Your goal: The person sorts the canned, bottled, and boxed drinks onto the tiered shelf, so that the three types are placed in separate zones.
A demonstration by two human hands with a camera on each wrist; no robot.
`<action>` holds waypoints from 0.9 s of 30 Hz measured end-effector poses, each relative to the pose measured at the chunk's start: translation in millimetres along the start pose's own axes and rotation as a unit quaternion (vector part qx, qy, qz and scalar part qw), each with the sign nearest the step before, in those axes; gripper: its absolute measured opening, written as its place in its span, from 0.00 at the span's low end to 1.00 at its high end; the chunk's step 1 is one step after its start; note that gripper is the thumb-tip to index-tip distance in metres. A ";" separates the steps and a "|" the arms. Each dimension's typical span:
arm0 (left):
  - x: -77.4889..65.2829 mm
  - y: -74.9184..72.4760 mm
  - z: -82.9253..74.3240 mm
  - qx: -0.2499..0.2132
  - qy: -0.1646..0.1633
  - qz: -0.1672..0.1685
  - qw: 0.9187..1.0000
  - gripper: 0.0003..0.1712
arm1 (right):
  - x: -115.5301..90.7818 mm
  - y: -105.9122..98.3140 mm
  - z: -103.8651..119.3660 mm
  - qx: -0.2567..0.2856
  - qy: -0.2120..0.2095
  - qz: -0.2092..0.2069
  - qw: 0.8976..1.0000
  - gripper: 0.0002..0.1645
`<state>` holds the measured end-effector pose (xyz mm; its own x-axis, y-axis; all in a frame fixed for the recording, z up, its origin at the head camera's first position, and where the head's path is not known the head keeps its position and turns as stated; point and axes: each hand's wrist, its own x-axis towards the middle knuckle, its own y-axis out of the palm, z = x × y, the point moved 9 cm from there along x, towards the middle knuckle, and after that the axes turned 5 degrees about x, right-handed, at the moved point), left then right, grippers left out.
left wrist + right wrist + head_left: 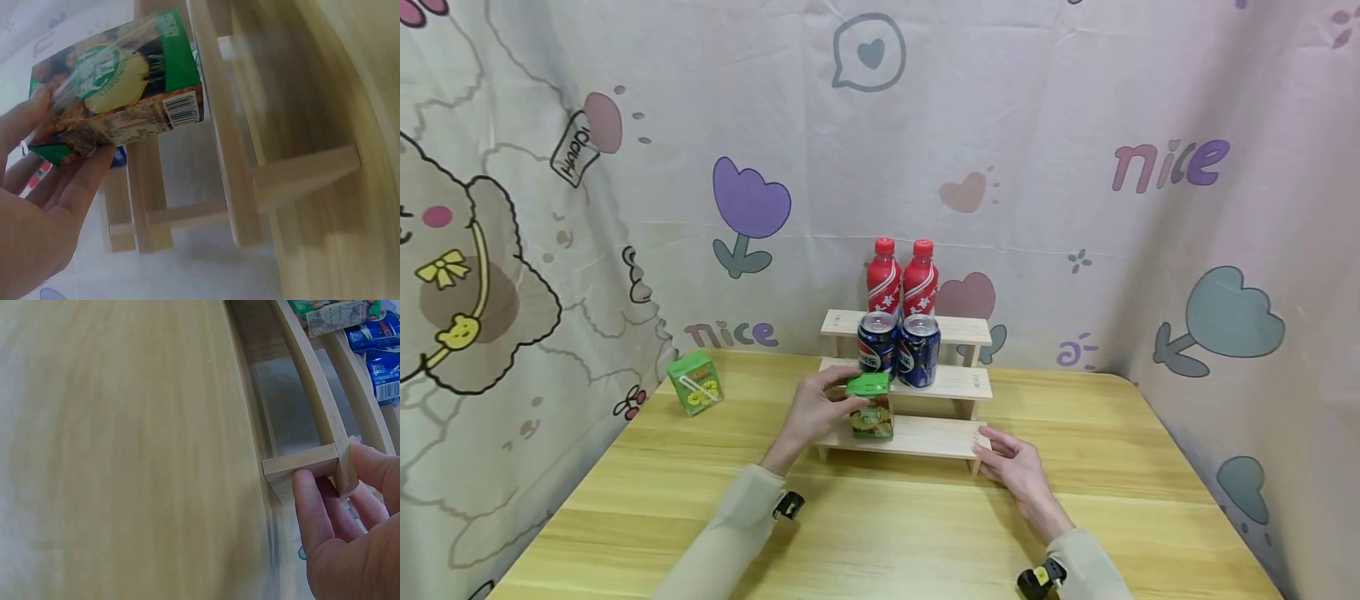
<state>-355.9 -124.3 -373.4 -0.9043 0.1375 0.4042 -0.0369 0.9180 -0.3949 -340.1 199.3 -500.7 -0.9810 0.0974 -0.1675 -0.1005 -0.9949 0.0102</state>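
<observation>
A green drink carton stands at the left part of the lowest step of a three-step wooden rack. My left hand grips it between thumb and fingers. Seen in the left wrist view, the carton has its base at or very near the step's board; whether they touch I cannot tell. With thumb and fingers, my right hand holds the right end of the lowest step, fingers at the end support. Two blue Pepsi cans stand side by side on the middle step.
Two red bottles stand on the top step, behind the cans. Another green drink carton, with a straw on its side, sits at the table's far left. A printed curtain hangs behind and beside the wooden table.
</observation>
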 end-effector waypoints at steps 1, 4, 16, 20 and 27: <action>-0.4 2.6 -1.7 -0.008 0.008 -0.003 1.000 0.26 | -0.4 -0.7 -0.3 -0.001 0.001 0.000 1.000 0.31; -0.9 9.1 -5.7 -0.024 0.029 -0.016 0.999 0.25 | -1.4 -1.7 -0.5 -0.001 0.002 -0.001 1.000 0.31; 0.7 32.0 -19.5 0.011 0.059 -0.041 0.997 0.24 | 1.0 -0.1 1.2 0.001 -0.005 0.002 1.000 0.32; 1.9 39.4 -20.7 0.003 0.060 -0.031 0.998 0.23 | 1.4 -0.2 1.2 0.003 -0.002 0.000 1.000 0.32; 2.2 46.8 -20.2 0.003 0.055 -0.033 0.998 0.23 | 0.4 -0.4 1.2 0.003 -0.003 -0.001 1.000 0.31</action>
<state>-351.0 -73.5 -374.3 -0.8481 0.1164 0.5169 -0.0984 0.9240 -0.3696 -340.6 199.8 -499.6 -0.9816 0.1005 -0.1624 -0.1045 -0.9944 0.0165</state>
